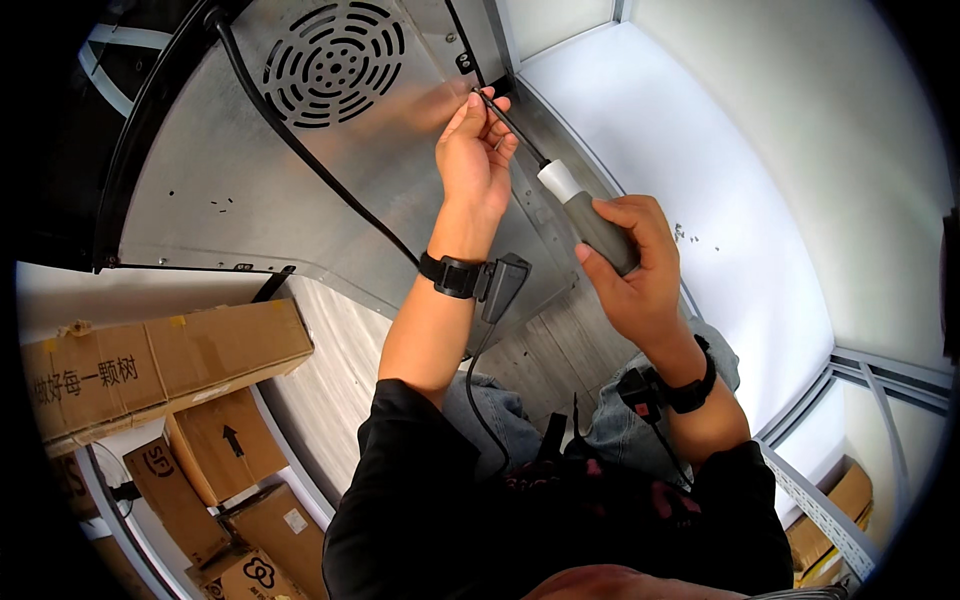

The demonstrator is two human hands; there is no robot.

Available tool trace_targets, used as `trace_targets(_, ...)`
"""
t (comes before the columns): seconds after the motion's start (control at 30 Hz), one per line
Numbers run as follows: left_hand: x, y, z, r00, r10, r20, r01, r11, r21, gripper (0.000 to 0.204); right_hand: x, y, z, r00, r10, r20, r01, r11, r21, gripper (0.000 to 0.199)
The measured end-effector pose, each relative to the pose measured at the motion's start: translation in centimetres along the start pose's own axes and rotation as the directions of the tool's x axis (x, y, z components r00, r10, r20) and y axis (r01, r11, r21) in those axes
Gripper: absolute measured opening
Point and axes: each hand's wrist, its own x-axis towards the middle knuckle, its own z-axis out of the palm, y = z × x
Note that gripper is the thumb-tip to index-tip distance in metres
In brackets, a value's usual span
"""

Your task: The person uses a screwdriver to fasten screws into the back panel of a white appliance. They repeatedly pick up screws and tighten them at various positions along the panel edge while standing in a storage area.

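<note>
Screwdriver [562,183] slants up toward edge of metal panel [250,170]; right hand [640,275] wrapped round grey handle [598,225], left hand [475,155] half curled, thumb and fingertips pinching shaft [515,130] near its tip.

White surface [760,190] — scattered small pieces [680,233].

Screwdriver [603,222] tip lost among the fingertips

From here I can't make out what the tip meets; the left grip [478,155] crowds it. The right grip [645,270] covers part of the handle. Dark specks [222,206] on the metal panel [330,200] and bits [682,234] on the white surface [750,300] are too tiny to name. The black cable [320,153] disappears behind the left wrist. The long cardboard box [225,335] gets cut off at the far left.
</note>
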Motion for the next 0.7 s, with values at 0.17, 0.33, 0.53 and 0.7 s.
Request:
trace_targets(0.17,0.0,-0.1,-0.2,1.0,0.004,-0.001,-0.004,1.0,0.001,0.019,0.2,-0.8,0.2,1.0,0.019,0.001,-0.019,0.999,-0.038,0.034)
trace_targets(0.33,0.0,0.1,0.0,1.0,-0.018,-0.016,0.018,1.0,0.003,0.021,0.1,-1.4,0.7,0.997,-0.053,-0.048,0.047,0.993,-0.112,0.035)
trace_targets(0.53,-0.2,0.6,-0.5,0.996,-0.074,0.046,0.073,0.997,0.004,0.02,-0.1,-1.8,1.2,0.992,-0.103,-0.068,0.092,0.983,-0.156,0.037)
trace_targets(0.7,0.0,0.8,-1.1,0.985,-0.1,0.138,0.106,0.993,-0.042,0.022,-0.1,-2.2,1.5,0.989,-0.1,-0.111,0.078,0.979,-0.19,0.038)
